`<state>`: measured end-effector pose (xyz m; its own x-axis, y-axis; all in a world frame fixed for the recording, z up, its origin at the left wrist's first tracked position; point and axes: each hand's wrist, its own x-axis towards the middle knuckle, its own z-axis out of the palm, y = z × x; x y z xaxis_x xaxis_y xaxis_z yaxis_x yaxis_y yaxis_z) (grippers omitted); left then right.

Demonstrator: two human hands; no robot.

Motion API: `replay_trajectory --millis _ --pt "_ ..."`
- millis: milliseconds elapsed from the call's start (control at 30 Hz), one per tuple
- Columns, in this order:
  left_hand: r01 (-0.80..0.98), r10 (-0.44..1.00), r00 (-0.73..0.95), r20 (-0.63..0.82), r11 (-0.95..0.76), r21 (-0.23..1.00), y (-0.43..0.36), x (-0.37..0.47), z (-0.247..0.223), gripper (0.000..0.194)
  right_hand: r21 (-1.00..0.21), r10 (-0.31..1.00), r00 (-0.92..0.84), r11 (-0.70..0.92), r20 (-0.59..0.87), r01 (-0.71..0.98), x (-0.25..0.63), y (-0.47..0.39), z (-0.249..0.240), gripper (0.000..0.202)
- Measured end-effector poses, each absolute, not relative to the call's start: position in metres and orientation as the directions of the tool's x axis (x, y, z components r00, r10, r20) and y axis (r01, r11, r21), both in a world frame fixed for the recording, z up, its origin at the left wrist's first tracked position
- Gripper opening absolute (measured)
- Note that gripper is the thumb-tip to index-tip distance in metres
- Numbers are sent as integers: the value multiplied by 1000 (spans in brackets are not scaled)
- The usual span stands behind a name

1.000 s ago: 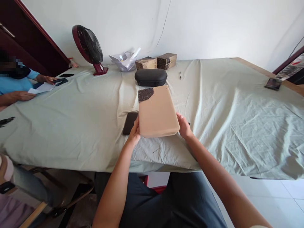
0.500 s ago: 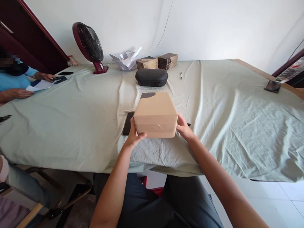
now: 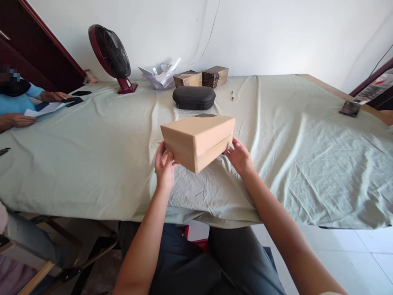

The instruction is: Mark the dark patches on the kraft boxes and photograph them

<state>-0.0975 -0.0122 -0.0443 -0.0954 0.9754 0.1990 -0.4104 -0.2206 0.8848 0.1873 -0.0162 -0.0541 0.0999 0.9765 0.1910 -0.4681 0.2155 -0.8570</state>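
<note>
A plain brown cardboard box point(image 3: 196, 137) is held above the cloth-covered table, turned so that one vertical edge faces me. My left hand point(image 3: 165, 164) grips its left side, the thumb on the near face. Around the lower right corner are the fingers of my right hand point(image 3: 239, 155), partly hidden behind the box. A dark patch point(image 3: 206, 115) shows at the far edge of its top. Just beyond the box lies a black zipped case point(image 3: 194, 98).
At the back stand a dark red fan point(image 3: 113, 57), a basket of papers point(image 3: 161, 78) and two patterned boxes point(image 3: 215, 77). A pen point(image 3: 232, 96) lies right of the case, a phone point(image 3: 349, 108) at far right. At left, a person's hands point(image 3: 23, 119) hold paper.
Between my hands the box has rotated, so a corner edge now faces me instead of a flat side. The black flat object beside it is now mostly hidden. The view has shifted slightly.
</note>
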Motion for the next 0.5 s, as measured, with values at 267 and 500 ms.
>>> replay_trajectory --millis 267,500 --pt "-292 972 -219 87 -150 944 6 -106 -59 54 -809 978 118 209 173 -549 197 -18 -44 40" --pt "-191 969 -188 159 -195 962 7 -109 -60 56 -889 960 155 275 233 -367 202 -17 -51 35"
